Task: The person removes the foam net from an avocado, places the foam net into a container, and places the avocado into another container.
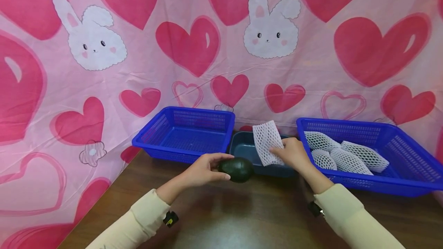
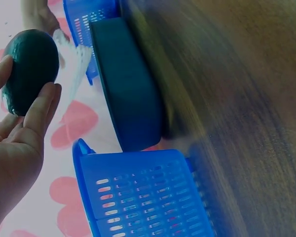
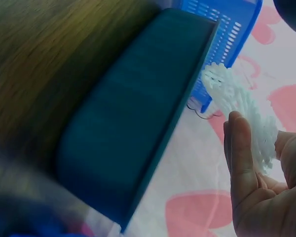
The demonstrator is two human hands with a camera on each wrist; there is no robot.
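Note:
In my left hand (image 1: 204, 171) I hold a dark green avocado (image 1: 238, 170), thumb on one side and fingers on the other. The left wrist view shows the avocado (image 2: 33, 69) from its side, raised off the table. My right hand (image 1: 293, 153) pinches a white foam mesh sleeve (image 1: 267, 143) near its edge. The sleeve hangs over a dark teal bin (image 1: 242, 150); in the right wrist view the sleeve (image 3: 241, 106) lies between thumb and fingers. Avocado and sleeve are apart, the avocado just left of the sleeve and in front of the bin.
A blue perforated basket (image 1: 183, 153) with nothing visible inside stands left of the bin. Another blue basket (image 1: 405, 156) at the right holds several white mesh-wrapped items (image 1: 353, 160). A pink heart-patterned cloth (image 1: 207, 99) hangs behind the wooden table (image 1: 225, 218).

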